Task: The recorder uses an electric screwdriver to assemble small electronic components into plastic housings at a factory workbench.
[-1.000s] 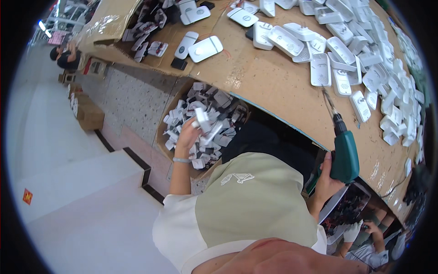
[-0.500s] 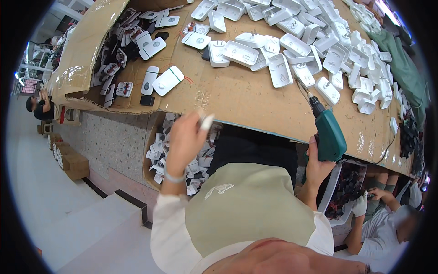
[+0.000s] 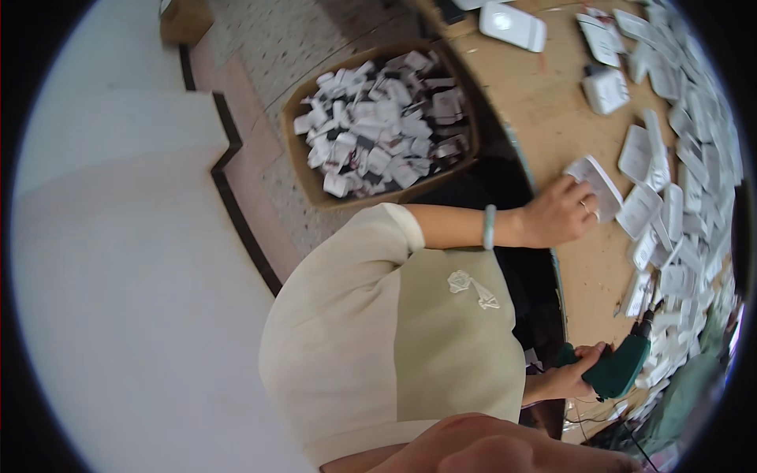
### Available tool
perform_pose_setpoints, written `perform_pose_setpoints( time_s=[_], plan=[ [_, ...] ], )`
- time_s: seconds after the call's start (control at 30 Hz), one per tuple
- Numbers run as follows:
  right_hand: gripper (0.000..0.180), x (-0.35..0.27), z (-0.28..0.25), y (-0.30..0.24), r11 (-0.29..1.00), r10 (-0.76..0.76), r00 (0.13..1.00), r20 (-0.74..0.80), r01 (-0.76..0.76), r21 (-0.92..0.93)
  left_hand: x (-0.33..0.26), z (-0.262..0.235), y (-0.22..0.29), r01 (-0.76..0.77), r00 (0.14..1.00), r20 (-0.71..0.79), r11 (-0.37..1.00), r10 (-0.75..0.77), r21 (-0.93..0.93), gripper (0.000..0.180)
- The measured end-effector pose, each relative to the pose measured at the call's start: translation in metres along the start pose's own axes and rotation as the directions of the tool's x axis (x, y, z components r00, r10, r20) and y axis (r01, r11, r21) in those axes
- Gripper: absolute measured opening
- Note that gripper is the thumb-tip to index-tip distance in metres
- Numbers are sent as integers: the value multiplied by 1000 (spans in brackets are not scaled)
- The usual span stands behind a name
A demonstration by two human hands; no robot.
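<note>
My left hand (image 3: 557, 214), with a ring on one finger and a bracelet at the wrist, has its fingers curled over the near edge of a white plastic casing (image 3: 602, 188). That casing is a shallow open shell lying tilted at the border of the heap of white casings (image 3: 686, 244). Lower down, my right hand (image 3: 574, 374) is wrapped round the handle of a green pistol-shaped electric drill (image 3: 623, 367). The drill's dark metal nose points up toward the heap, and its tip is hard to make out against the casings.
A cardboard box (image 3: 295, 150) full of white casings and parts stands on the floor to the left of the cardboard-covered table (image 3: 532, 98). White units (image 3: 512, 25) lie on the table's far part. Green cloth (image 3: 680, 398) and a dark cable (image 3: 639, 448) are at lower right.
The view has swung round, so the table now lies to the right. My left hand has gone from above the table edge to a white casing. The drill stays in my right hand.
</note>
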State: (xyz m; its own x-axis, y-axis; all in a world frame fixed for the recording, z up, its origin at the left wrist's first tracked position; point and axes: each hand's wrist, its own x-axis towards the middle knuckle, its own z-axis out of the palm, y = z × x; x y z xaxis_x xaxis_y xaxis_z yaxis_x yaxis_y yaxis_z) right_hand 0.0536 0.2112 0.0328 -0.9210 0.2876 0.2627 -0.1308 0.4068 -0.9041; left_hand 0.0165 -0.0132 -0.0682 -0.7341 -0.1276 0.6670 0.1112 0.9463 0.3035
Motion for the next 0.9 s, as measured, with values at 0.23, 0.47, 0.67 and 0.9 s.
perform_pose_setpoints(
  time_s=[0.23,0.47,0.67,0.9],
  plan=[
    [18,0,24,-5,997,-41,999,25,39,71,-6,1,-4,-141,988,-90,968,125,-209,12],
    [16,-4,14,-1,1000,-18,996,-86,18,2,20,-60,-100,164,961,-237,985,-145,60,44],
    [21,-11,32,-3,997,4,999,-33,-2,72,46,-63,-198,-57,964,260,917,-53,395,26],
    [23,-19,19,8,988,90,990,-105,-76,134,60,-90,-202,204,941,157,875,-298,438,47]
  ],
)
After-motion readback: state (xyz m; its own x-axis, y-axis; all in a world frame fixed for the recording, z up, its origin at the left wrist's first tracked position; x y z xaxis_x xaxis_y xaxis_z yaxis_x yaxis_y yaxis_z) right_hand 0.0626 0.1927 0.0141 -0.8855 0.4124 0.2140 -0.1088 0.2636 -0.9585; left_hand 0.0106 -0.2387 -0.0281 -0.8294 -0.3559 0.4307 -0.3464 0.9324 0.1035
